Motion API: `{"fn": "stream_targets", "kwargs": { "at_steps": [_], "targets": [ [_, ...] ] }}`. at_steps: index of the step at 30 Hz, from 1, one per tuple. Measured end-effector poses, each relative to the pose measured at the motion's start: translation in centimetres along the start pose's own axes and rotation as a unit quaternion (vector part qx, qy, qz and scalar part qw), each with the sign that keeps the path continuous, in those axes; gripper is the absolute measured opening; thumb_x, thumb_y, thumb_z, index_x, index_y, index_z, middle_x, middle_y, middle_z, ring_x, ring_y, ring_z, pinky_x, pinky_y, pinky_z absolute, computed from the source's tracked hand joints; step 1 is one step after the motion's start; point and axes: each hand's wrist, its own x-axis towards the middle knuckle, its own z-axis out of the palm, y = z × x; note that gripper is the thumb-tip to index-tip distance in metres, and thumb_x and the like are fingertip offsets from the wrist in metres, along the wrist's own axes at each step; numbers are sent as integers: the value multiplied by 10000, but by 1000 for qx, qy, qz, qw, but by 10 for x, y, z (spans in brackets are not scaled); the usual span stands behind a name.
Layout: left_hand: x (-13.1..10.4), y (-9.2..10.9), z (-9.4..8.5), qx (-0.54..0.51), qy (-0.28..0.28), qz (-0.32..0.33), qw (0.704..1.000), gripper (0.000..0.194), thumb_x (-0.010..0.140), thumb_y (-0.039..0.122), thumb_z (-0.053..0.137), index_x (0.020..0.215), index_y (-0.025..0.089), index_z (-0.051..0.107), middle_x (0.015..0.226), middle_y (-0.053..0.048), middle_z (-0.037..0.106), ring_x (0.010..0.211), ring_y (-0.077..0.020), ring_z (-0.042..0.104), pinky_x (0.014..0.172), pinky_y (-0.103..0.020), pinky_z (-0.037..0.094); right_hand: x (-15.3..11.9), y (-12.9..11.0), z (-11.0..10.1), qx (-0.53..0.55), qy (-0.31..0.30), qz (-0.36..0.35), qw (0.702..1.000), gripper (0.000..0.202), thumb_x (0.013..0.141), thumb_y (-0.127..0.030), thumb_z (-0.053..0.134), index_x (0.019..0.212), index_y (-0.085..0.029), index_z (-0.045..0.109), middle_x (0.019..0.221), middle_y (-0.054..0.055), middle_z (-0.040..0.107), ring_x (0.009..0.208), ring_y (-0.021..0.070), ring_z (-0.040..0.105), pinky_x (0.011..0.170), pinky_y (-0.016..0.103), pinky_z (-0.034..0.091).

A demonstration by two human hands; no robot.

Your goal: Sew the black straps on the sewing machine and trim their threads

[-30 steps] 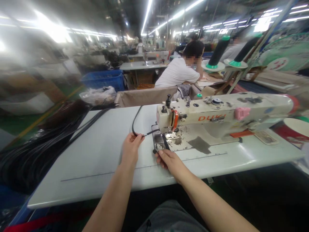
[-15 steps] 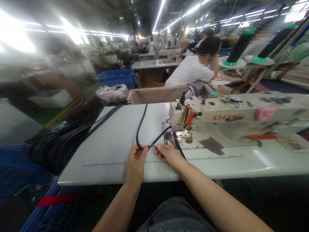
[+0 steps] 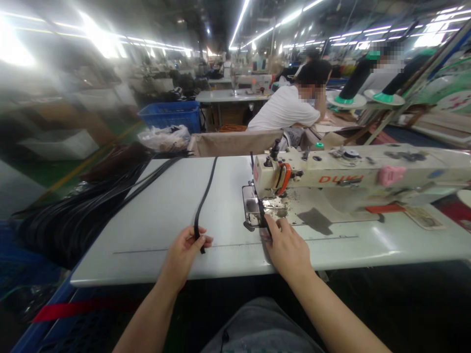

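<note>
My left hand (image 3: 187,250) pinches a narrow black strap (image 3: 206,191) near its short free end, just above the white table. The rest of that strap runs back across the tabletop to its far edge. My right hand (image 3: 289,245) is at the sewing machine (image 3: 327,171), its fingers closed on another length of black strap (image 3: 262,211) that leads under the needle area. Beside those fingers lies the metal plate (image 3: 251,206) of the machine bed. My palm hides whatever else the right hand may hold.
A heap of black straps (image 3: 88,196) hangs over the table's left end, above blue crates (image 3: 22,255). Behind the table stand a beige fabric-lined bin (image 3: 235,144) and a blue basket (image 3: 169,115). A person in a white shirt (image 3: 283,110) leans forward beyond. Black thread cones (image 3: 353,81) stand at right.
The strap that ran from my left hand to the machine is now parted. My left hand has moved left and nearer with its end; my right hand has moved right to the strap at the needle.
</note>
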Motion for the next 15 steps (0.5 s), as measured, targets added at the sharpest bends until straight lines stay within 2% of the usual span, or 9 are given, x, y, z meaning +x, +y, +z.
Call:
{"fn": "stream_targets", "kwargs": {
  "at_steps": [2,4,6,8,11,13,15],
  "targets": [
    [4,-1,-14,54,-24,-12,998,410,728,538,780,960,215,683,755,-59,709,698,-210,668,669,-317,542,-7,6,4,-17,-45,-6,999,487,989,-215,511,1475,-190,497,1027,105,695,762,215,681,615,286,474],
    [11,-2,-31,104,-20,-4,994,460,746,558,739,1051,217,693,727,-33,679,645,-191,623,615,-293,495,-12,8,8,-18,-73,-17,997,487,997,-193,477,1483,-171,494,975,103,716,688,199,687,591,279,481],
    [20,-3,-53,157,17,6,987,523,793,590,656,1158,217,683,739,-23,673,619,-184,589,604,-292,460,-14,8,10,-22,-79,-23,996,478,994,-191,476,1470,-148,509,953,114,725,672,199,697,591,275,495],
    [31,-2,-82,240,68,10,968,521,836,594,562,1150,203,701,736,-27,675,600,-189,568,621,-307,443,-15,7,10,-34,-80,-29,996,475,990,-192,480,1460,-137,519,943,120,732,663,202,703,583,275,505],
    [44,4,-140,391,147,18,908,463,845,507,516,1131,209,726,839,-55,724,684,-228,612,710,-336,470,-15,7,10,-62,-77,-43,994,464,991,-193,467,1447,-136,533,951,116,741,646,210,709,562,285,516],
    [46,12,-185,472,211,38,855,427,852,436,498,1123,198,727,955,-83,743,865,-269,652,838,-357,488,-14,9,12,-69,-64,-55,994,466,993,-199,453,1448,-134,532,959,112,745,641,212,713,544,288,520],
    [40,21,-230,532,266,26,804,426,874,380,471,1167,174,702,1054,-107,737,1011,-292,638,943,-384,475,-15,12,16,-62,-47,-67,995,475,987,-207,451,1448,-132,532,972,115,749,633,211,715,514,283,520]
  ]
}}
